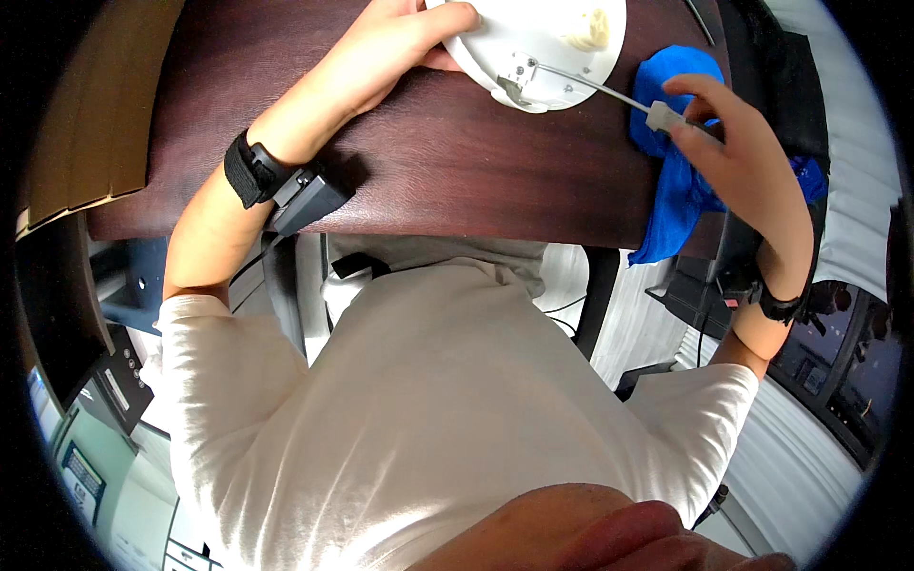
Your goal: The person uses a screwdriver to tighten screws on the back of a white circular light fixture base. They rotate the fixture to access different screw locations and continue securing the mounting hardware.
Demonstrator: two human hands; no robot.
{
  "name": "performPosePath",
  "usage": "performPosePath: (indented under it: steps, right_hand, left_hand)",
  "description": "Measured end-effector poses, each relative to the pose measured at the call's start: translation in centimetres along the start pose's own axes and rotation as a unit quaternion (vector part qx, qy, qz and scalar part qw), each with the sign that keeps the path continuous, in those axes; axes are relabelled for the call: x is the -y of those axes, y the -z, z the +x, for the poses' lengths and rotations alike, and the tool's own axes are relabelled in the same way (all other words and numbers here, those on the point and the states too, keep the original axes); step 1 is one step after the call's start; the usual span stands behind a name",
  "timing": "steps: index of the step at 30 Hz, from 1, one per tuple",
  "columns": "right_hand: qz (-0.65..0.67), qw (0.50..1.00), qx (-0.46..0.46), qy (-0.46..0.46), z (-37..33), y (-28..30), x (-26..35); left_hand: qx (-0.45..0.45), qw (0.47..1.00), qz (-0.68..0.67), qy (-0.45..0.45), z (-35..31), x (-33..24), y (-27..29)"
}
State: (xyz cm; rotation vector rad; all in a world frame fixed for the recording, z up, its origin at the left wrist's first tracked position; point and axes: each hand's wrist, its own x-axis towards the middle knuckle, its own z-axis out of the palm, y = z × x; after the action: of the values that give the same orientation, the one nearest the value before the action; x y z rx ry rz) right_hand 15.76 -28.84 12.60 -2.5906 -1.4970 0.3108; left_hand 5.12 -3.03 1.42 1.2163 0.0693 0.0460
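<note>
A white rounded plastic shell point(476, 57) lies at the far edge of my view, partly cut off by the frame. My left hand point(405, 43) grips its left rim, thumb on top and fingers partly hidden below. At the near end of the shell, a small white fitting with dark screws point(522, 67) sits beside a shiny metal piece point(512, 89). From the right, my right hand point(724, 133) holds a screwdriver point(609, 91) by its pale handle. Its long thin shaft reaches across the shell, the tip at or very near the fitting.
A blue cloth point(657, 214) lies on the dark brown table point(457, 181) under my right hand and hangs over the front edge. Brown cardboard point(100, 105) stands at the left. Black fabric point(795, 86) lies along the right side.
</note>
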Motion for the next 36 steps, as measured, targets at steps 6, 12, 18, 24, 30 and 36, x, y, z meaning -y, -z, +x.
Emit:
performPosePath:
  steps: [6,12,18,24,30,36]
  right_hand:
    - [0.341,0.916,-0.161,-0.136,-1.0,-0.9,0.9]
    - [0.221,0.94,-0.18,-0.187,-1.4,-1.4,-0.2]
    - [0.14,0.978,-0.133,-0.073,0.4,0.2,-1.6]
    - [0.013,0.991,-0.126,0.035,0.3,1.6,0.9]
    - [-0.174,0.965,-0.137,0.14,-0.8,1.5,3.5]
    - [-0.124,0.967,-0.146,0.166,-2.6,-0.3,3.7]
  left_hand:
    - [-0.013,0.999,-0.029,-0.01,-0.2,-0.1,-0.5]
    - [0.004,1.0,-0.012,-0.02,-0.2,-0.2,-0.1]
    - [0.002,1.0,-0.009,-0.015,-0.3,0.0,0.0]
    - [0.0,1.0,-0.007,0.002,-0.1,0.2,0.1]
    - [-0.009,1.0,-0.026,-0.002,-0.2,0.0,-0.2]
    - [0.001,1.0,-0.016,0.0,-0.3,0.0,0.1]
